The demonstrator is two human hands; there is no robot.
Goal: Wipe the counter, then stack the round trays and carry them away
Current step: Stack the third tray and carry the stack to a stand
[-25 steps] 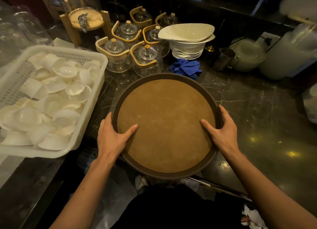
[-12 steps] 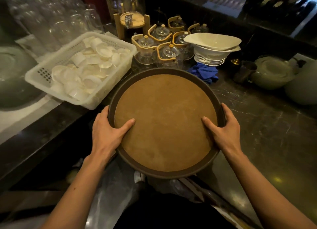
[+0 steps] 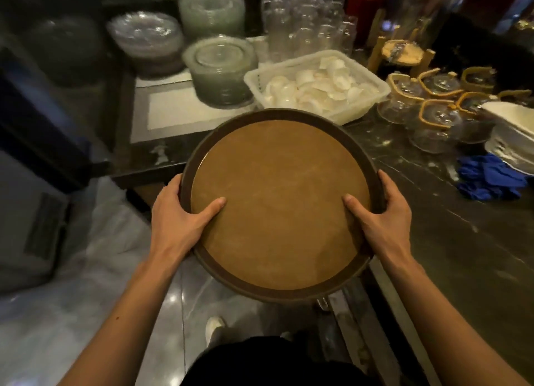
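A round brown tray [image 3: 277, 206] with a dark rim fills the middle of the view, held level in front of me and partly out over the floor. My left hand [image 3: 179, 215] grips its left rim, thumb lying on the tan surface. My right hand [image 3: 381, 212] grips the right rim the same way. Whether other trays sit beneath it is hidden. A crumpled blue cloth [image 3: 488, 177] lies on the dark marble counter [image 3: 450, 241] at the right.
A white basket [image 3: 315, 88] of small white dishes stands just beyond the tray. Glass teapots [image 3: 433, 111] and stacked white bowls [image 3: 514, 137] sit at the right. Stacked glass plates [image 3: 222, 73] and glasses stand at the back left. Pale floor [image 3: 95, 273] lies below left.
The tray has come off the counter and swung left with me. The basket, teapots and cloth have shifted to the right of the view. Both hands keep their grip.
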